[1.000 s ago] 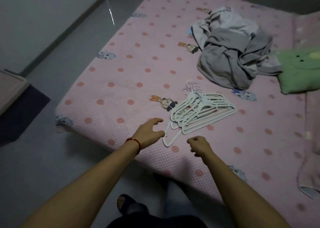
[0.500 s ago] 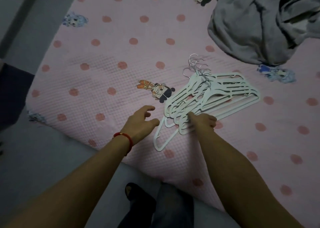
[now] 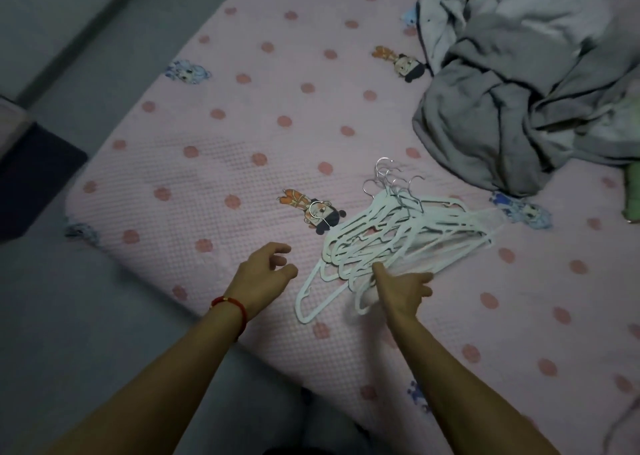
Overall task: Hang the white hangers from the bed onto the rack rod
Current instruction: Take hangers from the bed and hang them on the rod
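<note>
1. Hangers (image 3: 391,236): white plastic with metal hooks, lying in one overlapping pile on the bed (image 3: 242,164), near its front edge, hooks pointing away from the person. One hanger (image 3: 308,302) sticks out of the pile toward the front edge, partly under the others.
2. One hook (image 3: 317,212) lies apart from the rest, over a cartoon figure (image 3: 311,212) printed on the cover.
3. Right hand (image 3: 401,288): at the near end of the pile, index finger stretched onto the hanger arms, other fingers spread to the right. It touches the pile; can't tell whether any finger is hooked under a hanger. The hangers at the fingertips are motion-blurred.
4. Left hand (image 3: 263,271): just left of the pile, above the cover, fingers loosely curled, thumb apart, holding nothing. Not touching the hangers. A red bracelet (image 3: 230,307) sits on that wrist.
5. Bed cover is pink with darker pink dots and small cartoon prints.
6. Grey clothes (image 3: 512,91) are heaped at the far right of the bed, well apart from the pile.
7. A green item (image 3: 632,195) is at the right frame edge, cut off; can't identify it.
8. Grey floor (image 3: 69,316) lies left of and in front of the bed; a dark mat (image 3: 31,184) is at the left edge.
</note>
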Motion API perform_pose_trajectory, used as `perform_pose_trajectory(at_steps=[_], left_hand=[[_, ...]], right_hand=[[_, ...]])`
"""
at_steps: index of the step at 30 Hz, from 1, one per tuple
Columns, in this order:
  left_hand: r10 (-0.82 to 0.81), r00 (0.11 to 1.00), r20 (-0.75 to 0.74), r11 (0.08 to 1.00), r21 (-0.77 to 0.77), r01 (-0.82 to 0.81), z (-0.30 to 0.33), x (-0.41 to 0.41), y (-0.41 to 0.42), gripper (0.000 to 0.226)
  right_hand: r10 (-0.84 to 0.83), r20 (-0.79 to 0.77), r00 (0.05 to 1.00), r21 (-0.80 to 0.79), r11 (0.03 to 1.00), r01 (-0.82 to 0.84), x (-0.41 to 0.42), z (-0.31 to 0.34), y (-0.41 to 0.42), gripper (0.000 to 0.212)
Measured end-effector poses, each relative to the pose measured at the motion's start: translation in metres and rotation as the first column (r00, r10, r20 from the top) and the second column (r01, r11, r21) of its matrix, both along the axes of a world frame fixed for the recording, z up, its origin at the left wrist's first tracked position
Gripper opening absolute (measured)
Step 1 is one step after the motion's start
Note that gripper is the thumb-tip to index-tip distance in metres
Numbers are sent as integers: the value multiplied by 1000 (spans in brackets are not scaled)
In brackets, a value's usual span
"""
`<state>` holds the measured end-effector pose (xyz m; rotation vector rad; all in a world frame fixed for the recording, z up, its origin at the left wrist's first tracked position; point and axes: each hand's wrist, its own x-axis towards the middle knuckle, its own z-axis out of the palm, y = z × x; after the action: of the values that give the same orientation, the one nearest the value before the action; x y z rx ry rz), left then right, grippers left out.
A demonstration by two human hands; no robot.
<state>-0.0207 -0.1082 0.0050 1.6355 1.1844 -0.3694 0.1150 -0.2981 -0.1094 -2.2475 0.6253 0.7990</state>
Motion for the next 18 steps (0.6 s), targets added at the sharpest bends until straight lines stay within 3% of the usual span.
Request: perform_pose_trajectory(at_steps=[2,4,6,8,11,13,16,18], left_hand=[[27,997,75,1000,-6,-27,13,-4,-4,31],[55,984,169,998,-23,-52,28,-9,-7,31],[102,963,250,995,-35,-96,46,-21,-6,36],[217,931,293,976,-31,-217,63,-43,0,42],[415,842,344,900,-21,-435,88,-98,14,55],[539,743,397,824,-63,-564,104,-147,19,48],[716,496,491,637,-168,-752,133,-226,11,27],[749,364,554,538,-187,-822,156,-280,-7,19]], right_hand=[[156,75,985,144,976,-166,-15,29,5,114],[325,160,932,306,882,-359,-31,54,18,95],[528,177,831,432,717,-547,-49,77,40,88],[714,151,684,524,529,-668,-70,99,68,99],[886,178,427,632,230,-740,-113,129,110,100],[940,217,264,684,46,-728,-149,147,136,94],[953,304,0,705,-225,-673,-215,174,161,86],[926,345,-151,717,-364,-595,-261,198,168,84]])
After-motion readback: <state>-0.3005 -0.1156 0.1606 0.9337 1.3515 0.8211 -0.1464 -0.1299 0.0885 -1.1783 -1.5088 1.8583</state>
